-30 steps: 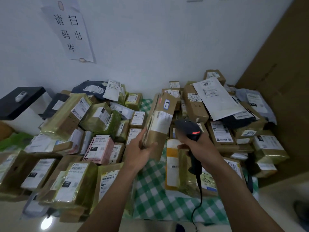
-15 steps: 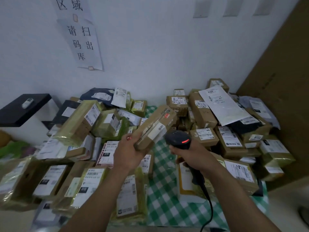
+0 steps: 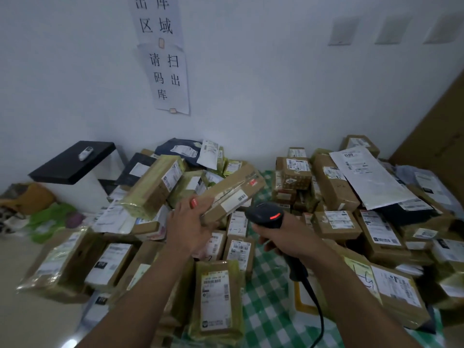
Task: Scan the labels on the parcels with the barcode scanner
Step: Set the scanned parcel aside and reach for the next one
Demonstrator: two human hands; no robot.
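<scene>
My left hand (image 3: 188, 227) grips the near end of a long brown cardboard parcel (image 3: 233, 192) and holds it tilted above the pile, its white barcode label (image 3: 234, 200) facing the scanner. A red spot of scanner light falls on my left index finger. My right hand (image 3: 283, 238) grips the handle of the black barcode scanner (image 3: 266, 214), whose red light glows. The scanner head sits just right of and below the parcel. Its black cable (image 3: 316, 307) hangs down toward me.
Several labelled parcels lie heaped left (image 3: 153, 187) and right (image 3: 334, 187) on a green checked tablecloth (image 3: 266, 310). A white mailer (image 3: 369, 177) lies on the right pile. A black-topped white cabinet (image 3: 72, 164) stands at the left. Paper signs (image 3: 170, 76) hang on the wall.
The parcel has tipped from upright to lying slanted and moved up and away from me. The scanner followed beneath it. My head has lifted, so more of the wall shows.
</scene>
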